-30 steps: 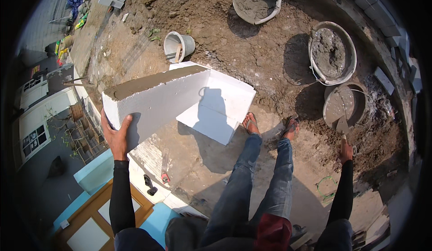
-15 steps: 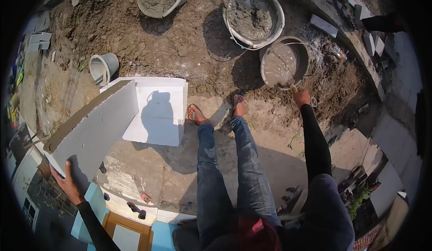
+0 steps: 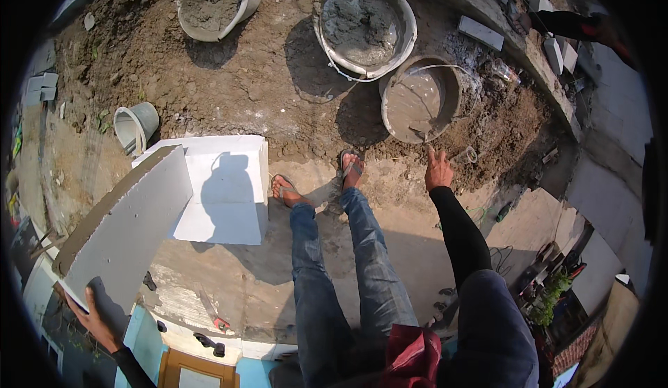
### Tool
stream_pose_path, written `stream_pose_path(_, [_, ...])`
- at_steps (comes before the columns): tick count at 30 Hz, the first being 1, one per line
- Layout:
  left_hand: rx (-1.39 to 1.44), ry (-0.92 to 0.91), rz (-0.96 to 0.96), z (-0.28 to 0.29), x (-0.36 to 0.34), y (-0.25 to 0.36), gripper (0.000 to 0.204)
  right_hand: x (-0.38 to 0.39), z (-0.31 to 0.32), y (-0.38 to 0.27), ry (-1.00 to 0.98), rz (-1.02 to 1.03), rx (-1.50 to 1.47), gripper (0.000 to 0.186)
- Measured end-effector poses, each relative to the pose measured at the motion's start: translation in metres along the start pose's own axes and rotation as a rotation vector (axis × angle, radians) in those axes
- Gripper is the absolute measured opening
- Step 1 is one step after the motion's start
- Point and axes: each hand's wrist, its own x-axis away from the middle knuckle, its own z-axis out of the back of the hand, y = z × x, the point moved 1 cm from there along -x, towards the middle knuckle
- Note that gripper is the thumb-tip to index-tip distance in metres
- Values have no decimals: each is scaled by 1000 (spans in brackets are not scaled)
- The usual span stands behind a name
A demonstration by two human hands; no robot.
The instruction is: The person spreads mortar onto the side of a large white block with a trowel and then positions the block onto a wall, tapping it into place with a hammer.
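i've got the left hand [image 3: 95,324] gripping a mortar-topped white block [image 3: 132,224] at one end, right hand [image 3: 438,171] wrapped on a trowel [image 3: 418,135] dipped in the mortar bucket [image 3: 452,90].

Strong, direct sunlight keeps the scene bright. A crisp dark shadow [image 3: 226,197] crosses the glaring white blocks [image 3: 257,188]; 3 buckets [image 3: 252,4] cast hard shadows. Fisheye distortion bends straight edges toward the black rim.

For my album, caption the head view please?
Left hand holding a white rectangular block, right hand beside a round gray bucket.
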Motion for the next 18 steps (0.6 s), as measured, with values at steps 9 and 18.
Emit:
stream_pose_path(9, [-8,-111,46,12,30,35,108,89,112,-55,189,19,-236,99])
stream_pose_path(18, [-48,-214,-156,31,43,52,120,261,238,-200,16,286,-746,83])
